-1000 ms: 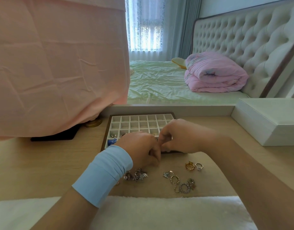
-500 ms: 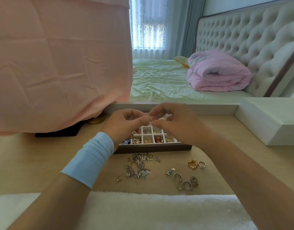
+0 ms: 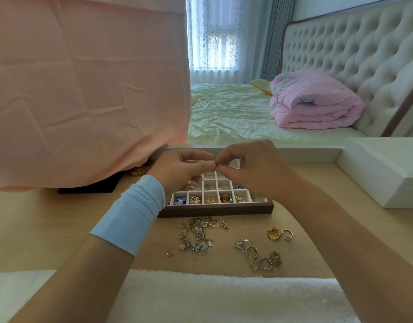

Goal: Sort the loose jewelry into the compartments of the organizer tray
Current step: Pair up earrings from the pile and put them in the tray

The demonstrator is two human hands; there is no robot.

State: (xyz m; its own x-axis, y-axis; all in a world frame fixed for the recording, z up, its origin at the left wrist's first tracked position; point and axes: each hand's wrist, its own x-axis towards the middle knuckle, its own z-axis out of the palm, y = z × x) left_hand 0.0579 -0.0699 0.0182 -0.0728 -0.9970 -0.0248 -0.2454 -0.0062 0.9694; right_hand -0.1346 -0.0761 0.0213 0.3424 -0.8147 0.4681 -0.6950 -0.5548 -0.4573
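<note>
The organizer tray (image 3: 214, 212) has a dark wooden frame and white compartments; its front row holds blue, pearl, gold and red pieces. My left hand (image 3: 179, 170) and my right hand (image 3: 249, 166) hover above the tray's middle, fingertips meeting and pinching a tiny piece of jewelry too small to make out. In front of the tray lie a tangle of silver charms (image 3: 197, 234), a gold ring (image 3: 273, 233) beside a silver ring (image 3: 287, 234), and a cluster of stone-set rings (image 3: 259, 256). The hands hide the tray's back rows.
A pink cloth (image 3: 84, 89) hangs over something at the left, above a black base (image 3: 89, 188) and a gold lid (image 3: 140, 171). A white box (image 3: 385, 171) stands at the right. White fluffy fabric (image 3: 224, 297) covers the near edge. A bed lies behind the table.
Both hands rose from the tray's front edge and now meet above the tray, pinching a small piece between them. The view tilted, uncovering the tray's front row and the charm pile.
</note>
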